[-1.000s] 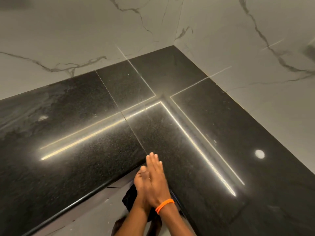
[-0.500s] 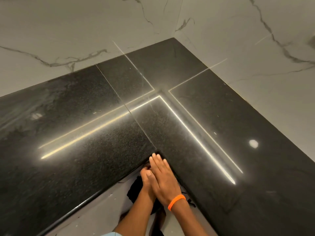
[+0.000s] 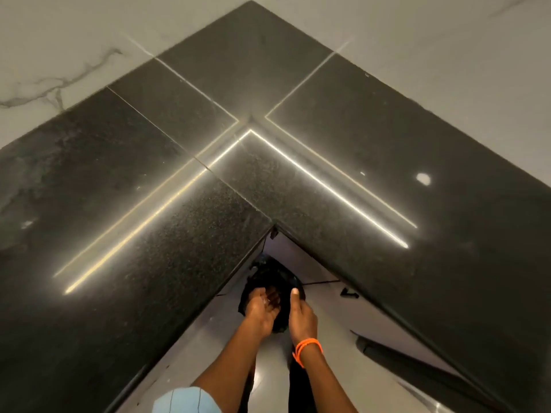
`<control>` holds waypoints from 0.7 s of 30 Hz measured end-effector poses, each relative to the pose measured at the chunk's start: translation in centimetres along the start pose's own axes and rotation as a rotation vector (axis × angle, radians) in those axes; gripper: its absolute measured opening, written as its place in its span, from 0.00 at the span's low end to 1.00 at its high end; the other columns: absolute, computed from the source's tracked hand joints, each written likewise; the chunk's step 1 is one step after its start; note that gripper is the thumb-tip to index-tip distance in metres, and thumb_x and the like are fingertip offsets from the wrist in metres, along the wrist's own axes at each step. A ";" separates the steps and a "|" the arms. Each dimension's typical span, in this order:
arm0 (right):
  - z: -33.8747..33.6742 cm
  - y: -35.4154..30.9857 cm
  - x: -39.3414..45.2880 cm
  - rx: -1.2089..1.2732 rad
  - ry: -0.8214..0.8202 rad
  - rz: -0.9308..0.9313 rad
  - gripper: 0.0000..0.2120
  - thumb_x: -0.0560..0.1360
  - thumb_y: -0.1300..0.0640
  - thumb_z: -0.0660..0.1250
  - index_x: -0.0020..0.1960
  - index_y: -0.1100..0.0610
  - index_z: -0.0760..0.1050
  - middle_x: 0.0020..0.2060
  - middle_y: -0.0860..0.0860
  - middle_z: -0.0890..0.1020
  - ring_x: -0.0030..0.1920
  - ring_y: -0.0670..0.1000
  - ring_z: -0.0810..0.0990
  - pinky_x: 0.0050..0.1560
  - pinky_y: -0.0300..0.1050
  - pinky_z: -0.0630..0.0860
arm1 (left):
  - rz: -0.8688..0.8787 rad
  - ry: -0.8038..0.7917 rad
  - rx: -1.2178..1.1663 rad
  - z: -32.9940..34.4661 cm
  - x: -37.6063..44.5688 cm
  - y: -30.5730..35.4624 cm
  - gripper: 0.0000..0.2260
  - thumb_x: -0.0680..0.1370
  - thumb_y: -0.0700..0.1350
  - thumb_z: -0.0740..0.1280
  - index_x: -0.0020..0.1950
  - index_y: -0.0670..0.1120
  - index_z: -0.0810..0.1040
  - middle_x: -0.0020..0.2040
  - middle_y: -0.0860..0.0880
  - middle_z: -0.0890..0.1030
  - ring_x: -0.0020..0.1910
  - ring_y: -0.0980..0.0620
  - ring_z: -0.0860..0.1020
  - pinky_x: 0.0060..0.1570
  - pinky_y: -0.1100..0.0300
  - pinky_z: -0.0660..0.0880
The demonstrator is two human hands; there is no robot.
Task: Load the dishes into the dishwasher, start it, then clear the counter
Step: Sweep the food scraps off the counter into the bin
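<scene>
Below the bare black worktop (image 3: pixel 387 144) corner, the left hand (image 3: pixel 262 308) and right hand (image 3: pixel 301 317) hold a dark bundle (image 3: pixel 268 278), grip loosely curled; gather it fully before lifting. No dishes visible.

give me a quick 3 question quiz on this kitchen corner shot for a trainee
1. True or false: dishes stand on the black granite counter.
2. Which wrist wears the orange band? A) left B) right C) both
3. Fill in: both hands are below the counter's inner corner, at a black ____.

Key
1. False: the visible counter carries only light reflections and small specks.
2. B: it sits on the wrist of the right hand.
3. Cloth-like bundle: the left hand lies against it with curled fingers, the right thumb rests on its edge. What it is exactly cannot be told.
</scene>
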State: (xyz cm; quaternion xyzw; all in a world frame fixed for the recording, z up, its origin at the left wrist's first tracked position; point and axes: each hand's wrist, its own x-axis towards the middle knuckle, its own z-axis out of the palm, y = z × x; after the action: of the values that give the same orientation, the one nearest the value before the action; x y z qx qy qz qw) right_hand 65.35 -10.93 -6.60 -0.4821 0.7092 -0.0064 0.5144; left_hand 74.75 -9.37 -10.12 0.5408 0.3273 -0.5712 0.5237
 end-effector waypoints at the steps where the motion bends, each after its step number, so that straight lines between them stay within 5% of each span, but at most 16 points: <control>1: 0.4 0.6 0.1 -0.022 0.008 0.050 0.37 0.76 0.27 0.47 0.64 0.51 0.79 0.61 0.55 0.82 0.62 0.58 0.79 0.67 0.54 0.72 | 0.008 0.017 0.046 -0.3 0.1 -0.1 0.20 0.84 0.43 0.56 0.73 0.35 0.70 0.57 0.38 0.81 0.53 0.40 0.78 0.64 0.48 0.69; 5: 0.6 1.7 -0.4 0.049 -0.015 0.138 0.31 0.82 0.36 0.50 0.64 0.57 0.79 0.62 0.59 0.80 0.64 0.60 0.77 0.66 0.50 0.72 | 0.015 0.074 0.165 -1.4 1.5 0.2 0.21 0.85 0.48 0.55 0.73 0.38 0.70 0.72 0.38 0.74 0.63 0.42 0.74 0.60 0.52 0.68; 8: 0.9 2.7 -0.6 0.070 -0.021 0.160 0.32 0.81 0.34 0.49 0.64 0.55 0.80 0.62 0.58 0.81 0.63 0.60 0.77 0.67 0.51 0.72 | -0.022 0.075 0.202 -1.9 2.9 0.5 0.24 0.85 0.54 0.55 0.75 0.40 0.70 0.73 0.38 0.72 0.69 0.40 0.73 0.69 0.48 0.68; 15: 0.5 3.4 -1.0 0.063 0.000 0.164 0.33 0.78 0.30 0.48 0.60 0.51 0.82 0.59 0.54 0.83 0.60 0.57 0.79 0.65 0.52 0.73 | -0.053 -0.001 0.169 -2.2 3.5 0.4 0.26 0.85 0.58 0.53 0.77 0.42 0.67 0.73 0.41 0.72 0.71 0.40 0.71 0.59 0.49 0.71; 21: -0.3 3.8 -1.3 0.159 0.013 0.160 0.30 0.79 0.31 0.52 0.57 0.51 0.82 0.55 0.53 0.84 0.56 0.55 0.81 0.64 0.54 0.76 | -0.014 0.044 0.315 -2.7 3.6 0.7 0.21 0.85 0.50 0.55 0.77 0.44 0.67 0.74 0.43 0.71 0.72 0.41 0.70 0.62 0.51 0.68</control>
State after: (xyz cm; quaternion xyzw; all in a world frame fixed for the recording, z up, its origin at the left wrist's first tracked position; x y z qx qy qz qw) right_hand 62.57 -8.13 -7.51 -0.3816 0.7460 -0.0243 0.5452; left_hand 76.61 -7.89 -13.95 0.6265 0.2488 -0.6070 0.4209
